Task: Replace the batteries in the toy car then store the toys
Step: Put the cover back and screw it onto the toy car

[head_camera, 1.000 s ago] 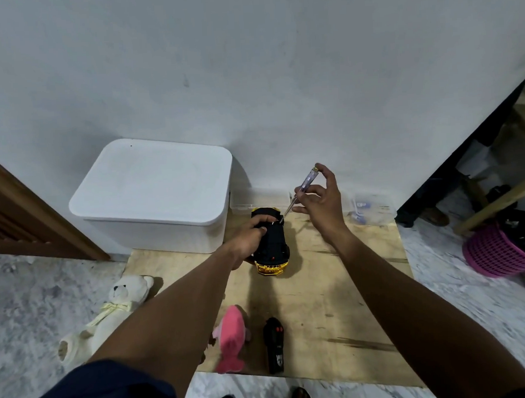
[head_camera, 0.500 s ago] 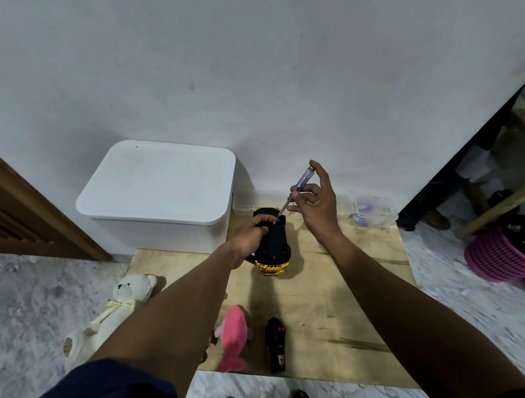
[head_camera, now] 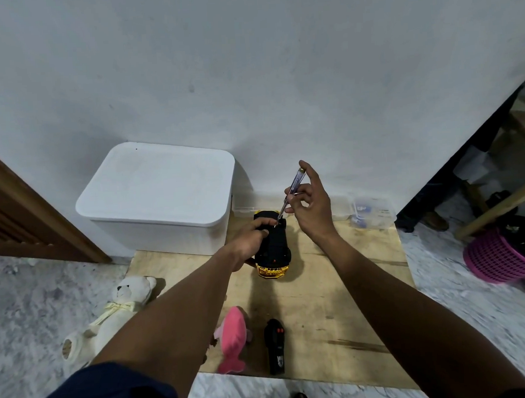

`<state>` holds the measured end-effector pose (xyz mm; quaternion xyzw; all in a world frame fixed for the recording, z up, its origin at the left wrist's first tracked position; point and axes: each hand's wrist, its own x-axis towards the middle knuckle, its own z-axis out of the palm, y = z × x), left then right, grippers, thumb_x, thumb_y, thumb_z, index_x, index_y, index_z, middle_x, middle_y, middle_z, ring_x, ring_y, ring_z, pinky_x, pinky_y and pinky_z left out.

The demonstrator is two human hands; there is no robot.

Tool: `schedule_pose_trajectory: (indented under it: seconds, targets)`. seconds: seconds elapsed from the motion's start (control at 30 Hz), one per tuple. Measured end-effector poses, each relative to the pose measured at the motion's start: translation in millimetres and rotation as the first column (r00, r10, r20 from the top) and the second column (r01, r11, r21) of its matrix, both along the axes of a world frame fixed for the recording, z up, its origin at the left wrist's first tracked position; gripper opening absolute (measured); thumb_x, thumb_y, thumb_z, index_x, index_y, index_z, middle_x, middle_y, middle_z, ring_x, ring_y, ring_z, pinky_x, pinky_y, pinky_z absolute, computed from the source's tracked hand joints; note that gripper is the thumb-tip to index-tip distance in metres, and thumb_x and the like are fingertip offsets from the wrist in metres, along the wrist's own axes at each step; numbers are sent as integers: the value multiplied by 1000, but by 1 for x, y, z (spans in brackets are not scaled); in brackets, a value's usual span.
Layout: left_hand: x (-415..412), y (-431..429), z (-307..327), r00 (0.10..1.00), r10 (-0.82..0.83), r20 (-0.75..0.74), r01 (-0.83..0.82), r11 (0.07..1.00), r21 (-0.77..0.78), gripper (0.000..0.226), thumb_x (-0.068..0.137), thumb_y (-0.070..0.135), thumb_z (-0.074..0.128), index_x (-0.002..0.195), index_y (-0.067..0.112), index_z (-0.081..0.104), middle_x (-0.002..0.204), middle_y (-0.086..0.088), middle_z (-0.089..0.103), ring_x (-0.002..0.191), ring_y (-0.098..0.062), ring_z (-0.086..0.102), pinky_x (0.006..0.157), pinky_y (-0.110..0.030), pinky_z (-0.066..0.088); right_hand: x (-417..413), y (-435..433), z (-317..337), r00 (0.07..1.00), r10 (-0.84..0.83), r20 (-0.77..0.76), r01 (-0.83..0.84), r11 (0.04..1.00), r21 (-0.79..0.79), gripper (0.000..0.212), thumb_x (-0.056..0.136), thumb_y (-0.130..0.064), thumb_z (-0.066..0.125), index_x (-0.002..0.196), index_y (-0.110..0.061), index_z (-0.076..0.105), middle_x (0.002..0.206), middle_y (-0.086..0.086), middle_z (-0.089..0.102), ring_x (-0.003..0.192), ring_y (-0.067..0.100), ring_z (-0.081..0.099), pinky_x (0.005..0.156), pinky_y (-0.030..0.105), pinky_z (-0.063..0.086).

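- The left hand (head_camera: 251, 233) grips the toy car (head_camera: 273, 253), black underside up, just below the right hand (head_camera: 312, 210).
- The right hand pinches a screwdriver (head_camera: 292, 191), its tip on the car.
- Likely step: loosening the battery cover screw. The next move calls for steady turns.

No text can be read; the white mark on the remote (head_camera: 275, 347) is blurred.

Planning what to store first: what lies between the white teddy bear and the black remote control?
Head view: the pink plush toy lies between the teddy bear and the remote control; the left forearm crosses above.
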<state>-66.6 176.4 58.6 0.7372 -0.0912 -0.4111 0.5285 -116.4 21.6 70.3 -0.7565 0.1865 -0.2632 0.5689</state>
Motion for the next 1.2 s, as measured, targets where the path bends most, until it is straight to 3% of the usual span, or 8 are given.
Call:
schedule_pose_trajectory:
  seconds: [0.2,0.3,0.43,0.53,0.7,0.9,1.2]
  targets:
    - [-1,-1,-3,1000,6,-4,-6,1000,-10,37,104,11,36,124,29,62,115,-6,63,88,-15,63,61,-28,54,-3,4,2,999,48,-8,-48,996,-80,73,90,8,57,148,-33,40,96,10,66,71,11,63,76,45,62]
    - [-2,-2,-3,999,39,-1,-39,999,-32,37,104,8,35,125,22,62,104,-1,62,83,-9,60,57,-24,50,-5,8,4,999,52,-13,-53,994,-91,74,90,7,58,148,-37,39,95,4,66,75,16,63,75,45,62]
    - [-1,-7,-7,996,85,10,-84,995,-49,36,102,10,34,122,16,64,104,-3,62,82,-11,58,54,-21,48,-4,12,6,998,67,-13,-68,992,-103,73,90,5,58,147,-38,39,93,-3,66,82,24,63,75,44,62]
    - [1,-9,-9,994,105,15,-103,991,-82,32,103,13,36,118,15,64,100,-5,65,80,-12,60,50,-14,48,-3,15,8,998,60,-5,-60,993,-98,73,90,6,58,148,-35,39,94,0,65,83,23,63,73,43,63]
    - [5,-9,-18,994,101,35,-97,990,-102,14,100,28,55,110,24,64,114,-9,68,96,-20,64,66,-26,52,0,15,15,999,32,26,-30,997,-65,73,90,5,59,146,-37,39,97,7,67,82,23,65,73,41,63]
    - [10,-8,-21,991,114,73,-104,986,-130,10,101,24,54,103,24,64,110,-8,66,93,-21,62,70,-28,52,2,12,20,998,6,69,-5,1000,-19,73,89,6,59,146,-36,40,95,9,68,83,29,66,73,40,63]
    - [14,-8,-25,990,114,83,-99,982,-161,10,101,19,53,100,23,61,100,-2,63,85,-16,59,66,-24,51,4,16,16,998,28,48,-25,998,-60,72,89,5,60,146,-35,40,95,8,68,82,25,66,73,42,63]
